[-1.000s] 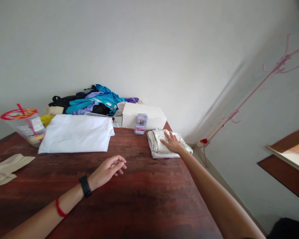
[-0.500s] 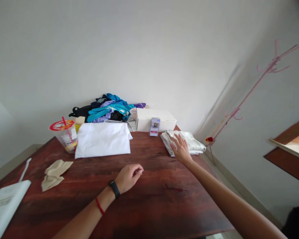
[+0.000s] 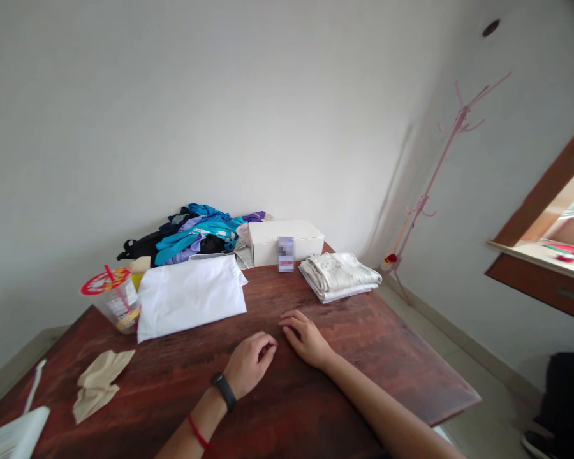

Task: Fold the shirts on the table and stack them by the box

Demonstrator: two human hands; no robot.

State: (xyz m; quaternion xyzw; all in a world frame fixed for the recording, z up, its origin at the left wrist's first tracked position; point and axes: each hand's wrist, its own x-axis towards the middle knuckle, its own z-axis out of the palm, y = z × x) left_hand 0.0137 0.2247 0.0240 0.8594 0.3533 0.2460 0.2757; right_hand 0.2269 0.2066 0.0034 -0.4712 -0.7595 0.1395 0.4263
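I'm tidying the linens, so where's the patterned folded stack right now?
In the head view, the patterned stack lies right of centre on the table, beyond the right hand and by the white box's right end.

A pale wall [image 3: 249, 115] fills twelve o'clock; a pink coat stand [image 3: 423, 200] (many-hooked) occupies two, pale floor [image 3: 492, 408] four.

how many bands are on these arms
2: a black band behind the left hand, and a red band farther up that arm. None shows behind the right hand. More may be out of frame.
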